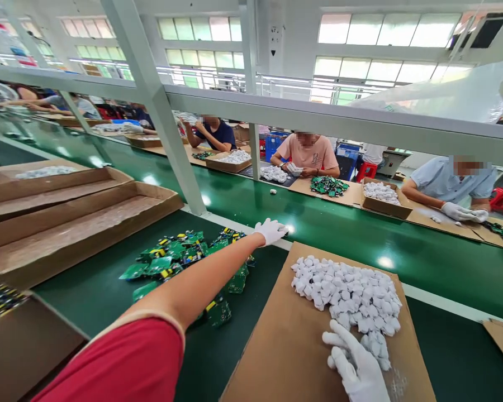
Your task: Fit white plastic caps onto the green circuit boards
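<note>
My left hand (270,231), in a white glove, is stretched out over the near edge of the green conveyor belt (335,223). Its fingers reach forward, slightly apart; a small dark spot shows by the fingertips, too small to name. Under that forearm lies a heap of green circuit boards (171,254) with yellow and black parts. My right hand (356,360), also gloved, has its fingers spread over a cardboard sheet (272,346). Beside its fingers is a pile of small white lumpy pieces (352,290); what they are I cannot make out.
Long cardboard trays (84,223) stand at left, with a box of boards (8,312) before them. A grey metal post (163,106) and rail (318,114) cross the view. Across the belt, several people work; one gloved person (452,184) sits at right. A white piece (273,191) rides the belt.
</note>
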The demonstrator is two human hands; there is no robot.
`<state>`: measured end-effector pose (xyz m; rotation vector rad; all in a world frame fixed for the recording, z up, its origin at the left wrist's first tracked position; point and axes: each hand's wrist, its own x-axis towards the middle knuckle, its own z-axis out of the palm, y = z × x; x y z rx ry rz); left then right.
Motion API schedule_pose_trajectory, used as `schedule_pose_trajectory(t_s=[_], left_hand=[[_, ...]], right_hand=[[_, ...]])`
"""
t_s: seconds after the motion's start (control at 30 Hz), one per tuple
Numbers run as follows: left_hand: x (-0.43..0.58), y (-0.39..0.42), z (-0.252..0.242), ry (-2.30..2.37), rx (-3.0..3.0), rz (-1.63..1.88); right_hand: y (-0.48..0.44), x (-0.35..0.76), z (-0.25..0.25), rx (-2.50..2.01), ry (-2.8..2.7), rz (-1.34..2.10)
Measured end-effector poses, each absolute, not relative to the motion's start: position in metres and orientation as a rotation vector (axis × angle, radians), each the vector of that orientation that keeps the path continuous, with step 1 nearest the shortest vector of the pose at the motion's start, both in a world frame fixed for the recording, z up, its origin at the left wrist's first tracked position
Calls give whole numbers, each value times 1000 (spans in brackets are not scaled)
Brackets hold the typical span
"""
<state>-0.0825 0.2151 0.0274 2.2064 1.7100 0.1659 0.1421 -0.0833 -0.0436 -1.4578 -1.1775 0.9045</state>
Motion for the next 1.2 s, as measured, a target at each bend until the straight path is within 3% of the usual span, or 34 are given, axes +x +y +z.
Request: schedule_pose_trajectory(t_s=[0.3,0.63,0.73,0.9,1.0,1.2], left_hand=[[-158,161,39,1642,2353,-171],[-117,109,55,1530,2335,236],[-74,67,57,1018,1803,619],[-4,-7,42,469,769,458],[16,-22,18,400,566,373],[15,-15,-14,351,470,336]], right_hand=[[-80,140,-32,-1516,-1482,964],[-81,140,-13,-1517,-1402,874],[-80,144,-4,-1498,-1313,810],[-96,181,23,-1816,-1336,431],[-108,211,21,-2015,-1431,204],[-113,228,-21,-2124,-1664,91]])
